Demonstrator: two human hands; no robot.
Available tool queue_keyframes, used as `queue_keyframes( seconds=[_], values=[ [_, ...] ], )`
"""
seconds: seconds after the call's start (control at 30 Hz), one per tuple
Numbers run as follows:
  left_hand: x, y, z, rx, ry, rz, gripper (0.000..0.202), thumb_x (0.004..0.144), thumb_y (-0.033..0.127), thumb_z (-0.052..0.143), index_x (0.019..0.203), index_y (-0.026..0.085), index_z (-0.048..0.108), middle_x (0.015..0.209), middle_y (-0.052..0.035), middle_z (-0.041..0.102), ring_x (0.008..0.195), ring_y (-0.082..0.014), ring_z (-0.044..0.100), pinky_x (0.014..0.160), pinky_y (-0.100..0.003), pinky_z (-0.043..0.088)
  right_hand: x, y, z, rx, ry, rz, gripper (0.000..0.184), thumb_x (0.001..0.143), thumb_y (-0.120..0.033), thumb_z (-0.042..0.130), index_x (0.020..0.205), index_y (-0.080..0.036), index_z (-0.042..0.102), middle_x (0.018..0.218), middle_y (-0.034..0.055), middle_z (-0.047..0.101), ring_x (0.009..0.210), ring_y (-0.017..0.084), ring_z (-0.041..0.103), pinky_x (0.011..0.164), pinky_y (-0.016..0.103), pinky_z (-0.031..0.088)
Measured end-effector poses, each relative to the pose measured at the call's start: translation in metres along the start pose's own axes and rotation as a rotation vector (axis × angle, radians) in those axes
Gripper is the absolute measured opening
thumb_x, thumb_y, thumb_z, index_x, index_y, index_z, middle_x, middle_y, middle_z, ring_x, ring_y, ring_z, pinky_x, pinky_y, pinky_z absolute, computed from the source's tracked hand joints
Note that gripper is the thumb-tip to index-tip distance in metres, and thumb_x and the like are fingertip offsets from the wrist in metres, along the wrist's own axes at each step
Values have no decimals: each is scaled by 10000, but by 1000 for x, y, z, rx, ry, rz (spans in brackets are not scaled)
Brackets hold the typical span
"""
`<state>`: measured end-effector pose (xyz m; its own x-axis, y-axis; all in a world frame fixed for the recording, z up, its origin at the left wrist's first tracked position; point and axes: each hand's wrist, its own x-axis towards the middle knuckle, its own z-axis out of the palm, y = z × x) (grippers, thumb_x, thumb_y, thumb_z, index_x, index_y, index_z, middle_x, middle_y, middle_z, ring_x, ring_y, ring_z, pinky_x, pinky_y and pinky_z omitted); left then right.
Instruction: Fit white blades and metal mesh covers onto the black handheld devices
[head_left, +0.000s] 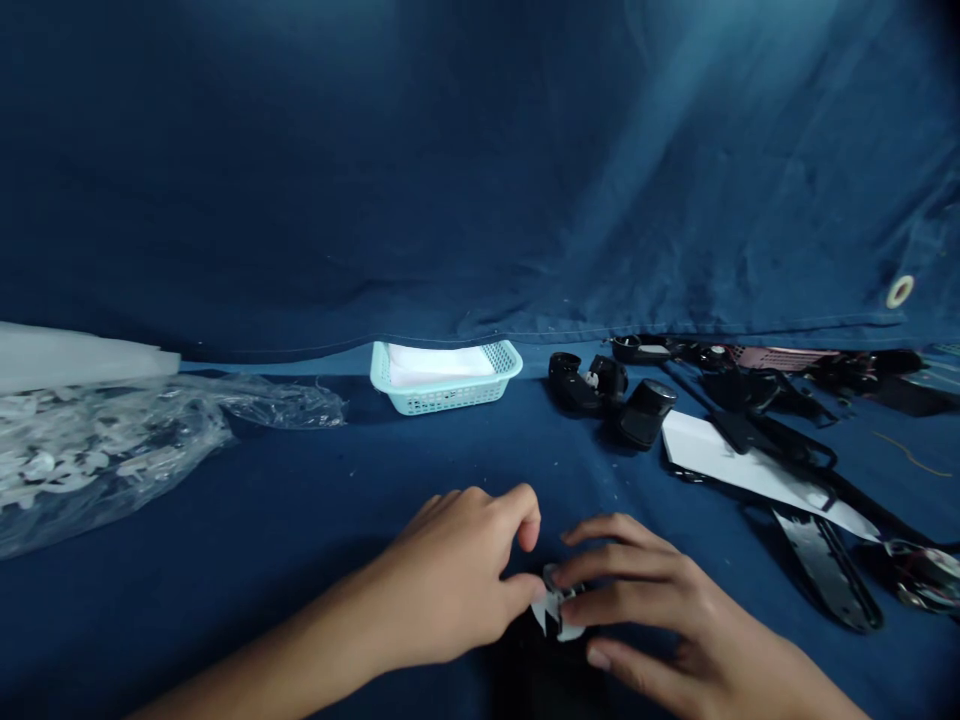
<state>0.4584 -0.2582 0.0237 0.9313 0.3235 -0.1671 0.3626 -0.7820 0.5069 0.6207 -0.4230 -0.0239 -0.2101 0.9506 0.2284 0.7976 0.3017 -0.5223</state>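
A small white plastic piece with notched edges sits low in the middle, over a dark object whose kind I cannot make out. My left hand comes in from the left. Its thumb tip meets the white piece's left side, while the curled index finger stays apart above; the other fingers are partly hidden. From the right, my right hand reaches over with fingers spread. Two of its fingertips rest at the piece's right side and cover part of it, and the thumb lies apart below.
A light blue basket holding white sheets stands ahead. At left lies a clear plastic bag of white parts. Black plastic parts, a black cylinder and a white panel lie to the right. Blue cloth hangs behind.
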Motion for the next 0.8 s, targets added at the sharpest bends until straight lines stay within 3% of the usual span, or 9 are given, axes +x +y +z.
queue_keyframes(
  seconds=[0.1, 0.2, 0.27, 0.33, 0.47, 0.63, 0.8],
  values=[
    [-1, -5, -4, -8, -5, 8, 230, 793, 432, 619, 927, 246, 593, 769, 21, 580, 752, -192, 549, 621, -267, 338, 2, -4, -1, 0, 14, -27, 276, 883, -204, 620, 1152, -256, 649, 1131, 46, 652, 1177, 211, 513, 989, 379, 462],
    [-5, -9, -5, -37, -58, 96, 494, 713, 575, 694, 1102, 291, 585, 1020, 7, 625, 915, -239, 592, 734, -304, 397, 2, -6, -1, -1, 34, -41, 292, 885, -193, 612, 1170, -247, 644, 1097, 62, 647, 1122, 214, 538, 945, 373, 476],
    [-7, -9, 1, -56, -85, 163, 705, 636, 597, 756, 1242, 318, 529, 1168, -1, 593, 1024, -270, 585, 828, -338, 410, 2, -6, -1, 9, 47, -42, 307, 885, -191, 614, 1185, -251, 638, 1082, 63, 641, 1092, 211, 549, 929, 374, 475],
    [-7, -8, 11, -85, -107, 197, 788, 617, 590, 774, 1300, 306, 501, 1205, -26, 582, 1082, -294, 569, 882, -373, 412, 2, -6, 0, 25, 59, -40, 323, 885, -190, 614, 1201, -254, 629, 1071, 65, 629, 1062, 207, 555, 910, 378, 474],
    [-1, -5, 28, -192, -156, 181, 658, 672, 507, 747, 1242, 249, 542, 1170, -68, 617, 1090, -313, 568, 898, -423, 428, 1, -6, 2, 37, 29, -19, 356, 886, -179, 602, 1232, -264, 611, 1040, 64, 608, 1016, 206, 552, 872, 389, 471],
    [6, -8, 41, -260, -109, 213, 625, 629, 396, 784, 1187, 229, 559, 1159, -66, 619, 1065, -301, 580, 878, -422, 457, 0, -9, 2, 27, 8, -1, 383, 885, -152, 575, 1253, -258, 596, 1027, 69, 599, 994, 211, 548, 854, 391, 475],
    [7, -8, 49, -282, -104, 159, 586, 575, 398, 819, 1092, 214, 613, 1060, -70, 653, 978, -309, 607, 818, -428, 482, -1, -6, 0, 6, 47, 33, 458, 857, -207, 627, 1307, -242, 546, 1142, 86, 595, 1099, 234, 541, 961, 406, 464]
  ],
)
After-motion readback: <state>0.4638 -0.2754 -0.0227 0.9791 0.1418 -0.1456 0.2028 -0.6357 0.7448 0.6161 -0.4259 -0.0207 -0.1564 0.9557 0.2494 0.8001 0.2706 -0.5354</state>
